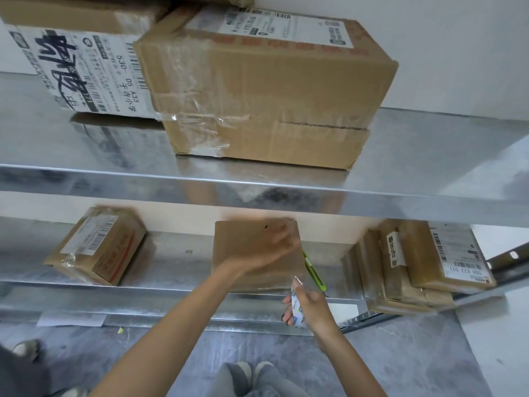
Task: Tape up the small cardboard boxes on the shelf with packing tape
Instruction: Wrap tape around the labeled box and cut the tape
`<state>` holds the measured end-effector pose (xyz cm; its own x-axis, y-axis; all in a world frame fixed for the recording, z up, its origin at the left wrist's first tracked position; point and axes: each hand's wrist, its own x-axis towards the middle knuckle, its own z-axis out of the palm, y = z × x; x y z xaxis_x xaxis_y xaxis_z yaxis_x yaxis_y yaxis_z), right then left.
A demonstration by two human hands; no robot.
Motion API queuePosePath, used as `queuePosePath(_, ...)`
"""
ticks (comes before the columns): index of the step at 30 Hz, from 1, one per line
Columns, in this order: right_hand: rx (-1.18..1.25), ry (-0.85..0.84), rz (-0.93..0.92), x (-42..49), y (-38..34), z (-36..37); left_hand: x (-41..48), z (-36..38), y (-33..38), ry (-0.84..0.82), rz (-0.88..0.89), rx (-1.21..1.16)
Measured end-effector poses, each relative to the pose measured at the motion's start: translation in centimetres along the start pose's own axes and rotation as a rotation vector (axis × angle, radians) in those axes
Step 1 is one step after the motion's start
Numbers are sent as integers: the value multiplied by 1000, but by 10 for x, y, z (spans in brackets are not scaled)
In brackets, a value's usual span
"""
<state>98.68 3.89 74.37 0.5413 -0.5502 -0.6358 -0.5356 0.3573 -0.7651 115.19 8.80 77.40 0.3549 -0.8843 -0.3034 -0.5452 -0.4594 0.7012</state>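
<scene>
So the left grip (pixel 266 247) is planted on top of the box (pixel 243 253), over toward its right edge. It's pretty blurry, so I honestly can't tell if the fingers lie flat or hook over that edge. The right grip (pixel 309 308) is lower and nearer the person, just off the box's front right corner. Its fingers are wrapped round the tape (pixel 297 309), and a clear strip runs up from the roll to that corner. The box sits on the lower shelf (pixel 177 262), right under the left grip. A green knife (pixel 315 272) lies on the shelf just beyond the right grip, beside the box. Well left of the left grip there's a parcel (pixel 97 245), and right of the right grip a stack (pixel 415 262) of flat ones.
</scene>
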Motion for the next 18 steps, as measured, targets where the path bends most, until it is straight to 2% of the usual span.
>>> queuePosePath(1,1,-7,-22,-1,2,0,-4,-9,-4,6,-44,-211)
queuePosePath(2,12,-14,-36,-2,4,0,-9,-13,-11,1,-35,-284)
queuePosePath(3,26,-16,-42,-3,6,0,-12,-14,-16,-11,11,-185)
queuePosePath(6,27,-20,-44,-1,8,0,-6,11,-39,-31,175,458)
queuePosePath(8,13,-28,-35,0,7,3,-5,23,-44,-69,255,661)
queuePosePath(10,6,-20,-28,1,7,4,-4,26,-45,-80,297,686)
queuePosePath(13,-9,-7,-16,4,8,3,-9,30,-45,5,348,707)
queuePosePath(15,-20,-10,2,6,6,4,-12,35,-46,68,397,636)
queuePosePath(18,-19,-15,28,8,5,3,-16,41,-48,136,572,541)
